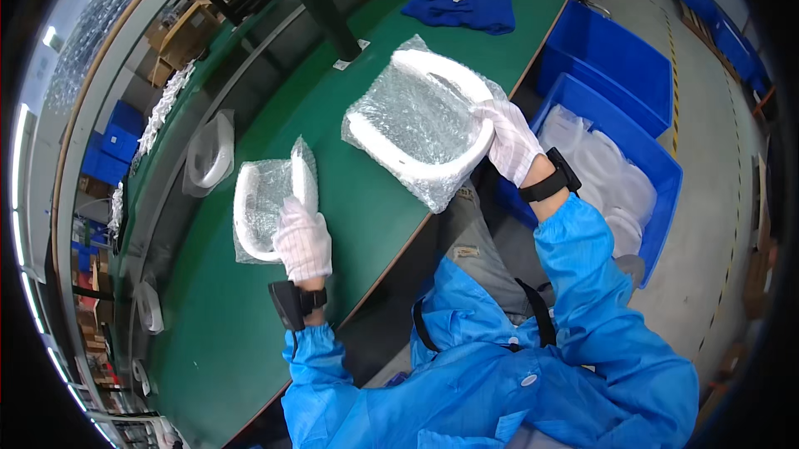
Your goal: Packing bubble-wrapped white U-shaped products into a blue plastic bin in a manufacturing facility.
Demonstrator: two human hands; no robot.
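Observation:
Two white, rounded ring-shaped parts in clear bubble-wrap bags are in front of me. My right hand (pixel 509 143), in a striped white glove, grips the right rim of the larger-looking bagged ring (pixel 391 155), its fingers partly hidden behind the wrap. This ring is over the green table's front edge, tilted toward me. Further left, my gloved left hand (pixel 303 243) is closed on the near right side of the other bagged ring (pixel 244 203), which is at the tabletop. A bag flap stands up beside it.
The green table (pixel 349 241) runs diagonally. A folded blue cloth (pixel 460 12) lies at its far end, beyond a green post (pixel 312 4). More bagged rings (pixel 210 153) sit along the left channel. At right, a blue bin (pixel 657 241) holds several wrapped white pieces; another blue bin (pixel 612 58) stands behind.

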